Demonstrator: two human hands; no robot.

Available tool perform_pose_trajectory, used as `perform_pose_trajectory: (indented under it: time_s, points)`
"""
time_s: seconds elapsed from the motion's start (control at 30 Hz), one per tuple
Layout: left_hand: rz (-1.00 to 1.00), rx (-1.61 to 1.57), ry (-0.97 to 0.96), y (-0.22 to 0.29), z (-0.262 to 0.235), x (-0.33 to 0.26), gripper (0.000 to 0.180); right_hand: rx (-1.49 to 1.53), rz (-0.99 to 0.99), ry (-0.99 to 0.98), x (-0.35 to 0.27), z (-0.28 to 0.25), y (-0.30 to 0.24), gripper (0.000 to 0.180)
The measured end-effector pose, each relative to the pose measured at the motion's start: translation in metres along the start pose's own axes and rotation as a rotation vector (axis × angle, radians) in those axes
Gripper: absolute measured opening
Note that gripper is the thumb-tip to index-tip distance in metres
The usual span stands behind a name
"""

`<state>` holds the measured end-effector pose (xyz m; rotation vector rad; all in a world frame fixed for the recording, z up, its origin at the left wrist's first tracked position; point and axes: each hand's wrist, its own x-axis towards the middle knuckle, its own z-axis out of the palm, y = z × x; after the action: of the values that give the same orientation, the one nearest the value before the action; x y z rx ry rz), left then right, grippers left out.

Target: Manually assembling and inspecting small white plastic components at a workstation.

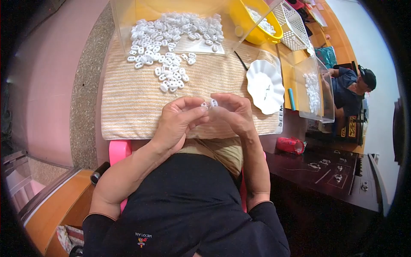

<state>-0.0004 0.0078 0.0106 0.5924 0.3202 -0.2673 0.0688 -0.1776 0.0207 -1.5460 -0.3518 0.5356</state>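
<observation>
Over the near edge of the striped towel, my two hands meet almost fingertip to fingertip. My left hand [182,118] pinches a small white plastic piece [205,105] with a ring-like opening. Between thumb and forefinger my right hand [236,112] grips a white oval plastic piece [214,103]. Whether the two pieces touch is too small to tell. Beyond the hands lies a loose trail of white oval pieces with holes [173,77], leading back to a large heap of the same pieces [175,30] in a clear bin on its side.
Right of my hands sits a white wavy-edged dish [253,92] with a few small dark bits. A yellow basin [274,36], a white perforated basket [295,25] and a clear box [327,109] of white pieces stand farther right. Another person [349,88] sits beyond the box.
</observation>
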Motion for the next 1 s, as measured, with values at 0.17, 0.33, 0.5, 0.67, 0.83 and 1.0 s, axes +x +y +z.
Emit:
perform_pose_trajectory:
  time_s: [0.17,0.33,0.5,0.67,0.83,1.0]
  points:
    - [0.006,-0.01,-0.009,-0.0009,-0.0006,0.0004,0.016,0.017,0.009,0.01,-0.0008,0.0009,0.0016,0.032]
    - [0.006,0.01,0.008,-0.0016,0.0004,0.0004,0.016,0.036,0.0,0.009,-0.0006,0.0006,0.0031,0.031]
    - [-0.004,0.024,0.014,-0.0021,-0.0022,0.0012,0.017,0.025,0.02,0.016,-0.0019,0.0013,0.002,0.031]
    - [0.006,0.041,0.027,-0.0018,0.0001,0.0002,0.018,-0.015,0.05,0.048,-0.0027,0.0026,0.0008,0.031]
    - [-0.009,0.04,0.035,-0.003,-0.003,0.0018,0.017,-0.018,0.045,0.039,-0.0026,0.0018,0.0038,0.032]
    - [-0.009,0.078,0.037,-0.0038,-0.0057,0.0032,0.017,0.07,0.042,0.01,-0.0023,0.0015,0.0043,0.032]
